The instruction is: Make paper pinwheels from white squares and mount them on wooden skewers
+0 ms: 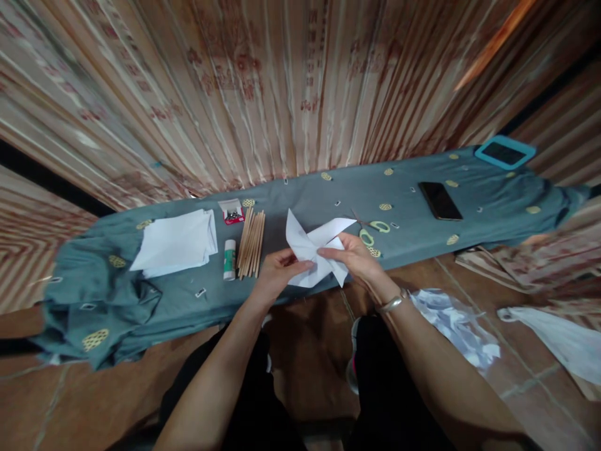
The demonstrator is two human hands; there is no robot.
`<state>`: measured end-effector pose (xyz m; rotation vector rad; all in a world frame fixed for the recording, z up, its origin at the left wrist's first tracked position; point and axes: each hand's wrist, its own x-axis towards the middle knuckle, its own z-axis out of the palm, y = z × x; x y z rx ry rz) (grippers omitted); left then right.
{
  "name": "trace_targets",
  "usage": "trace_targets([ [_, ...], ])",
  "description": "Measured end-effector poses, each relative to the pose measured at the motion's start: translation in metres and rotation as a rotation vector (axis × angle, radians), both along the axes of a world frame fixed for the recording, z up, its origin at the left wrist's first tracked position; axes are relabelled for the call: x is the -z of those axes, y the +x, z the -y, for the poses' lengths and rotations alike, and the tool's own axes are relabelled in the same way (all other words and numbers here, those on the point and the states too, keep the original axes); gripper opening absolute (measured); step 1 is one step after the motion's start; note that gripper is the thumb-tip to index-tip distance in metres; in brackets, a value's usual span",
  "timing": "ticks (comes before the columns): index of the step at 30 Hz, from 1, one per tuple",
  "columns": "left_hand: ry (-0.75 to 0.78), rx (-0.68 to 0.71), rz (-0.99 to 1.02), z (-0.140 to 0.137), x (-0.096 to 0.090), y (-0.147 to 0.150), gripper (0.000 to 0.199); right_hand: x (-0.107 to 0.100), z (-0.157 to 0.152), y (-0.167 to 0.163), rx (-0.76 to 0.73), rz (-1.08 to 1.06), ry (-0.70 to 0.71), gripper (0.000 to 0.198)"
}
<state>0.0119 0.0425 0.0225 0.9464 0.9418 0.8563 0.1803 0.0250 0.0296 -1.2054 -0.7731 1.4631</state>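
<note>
A white paper pinwheel (pixel 322 239) is held up over the front edge of the cloth-covered table, its blades folded in toward the middle. My left hand (pixel 280 270) grips its lower left side, thumb on top. My right hand (pixel 357 255) grips its right side, with the thumb pressed near the centre. Fingers of both hands are partly hidden behind the paper. Just behind my right hand lie scissors (pixel 366 237) with light green handles. Left of my left hand are a bundle of thin wooden sticks (pixel 251 244) and a glue stick (pixel 230 260).
A stack of white paper (pixel 176 243) lies on the left of the green cloth (pixel 300 197), near a small red box of pins (pixel 231 213). To the right are a black phone (pixel 440 200) and a blue-framed tablet (pixel 505 152). On the floor sits a clear bag of paper scraps (pixel 453 326).
</note>
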Motion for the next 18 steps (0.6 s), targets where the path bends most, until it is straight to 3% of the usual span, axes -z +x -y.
trace_targets([
  [6,0.003,-0.061,0.004,0.004,0.003,-0.003,0.038,-0.002,0.001,-0.008,-0.035,-0.019,0.002,0.042],
  [9,0.020,-0.027,-0.001,0.004,0.001,-0.008,0.037,-0.003,0.002,-0.010,-0.035,-0.010,0.000,0.041],
  [15,0.298,0.080,-0.223,0.002,-0.001,-0.020,0.031,-0.008,0.007,-0.013,-0.059,0.047,-0.018,0.038],
  [18,0.296,0.056,-0.227,0.002,0.002,-0.019,0.026,-0.007,0.009,-0.017,-0.074,0.071,-0.015,0.039],
])
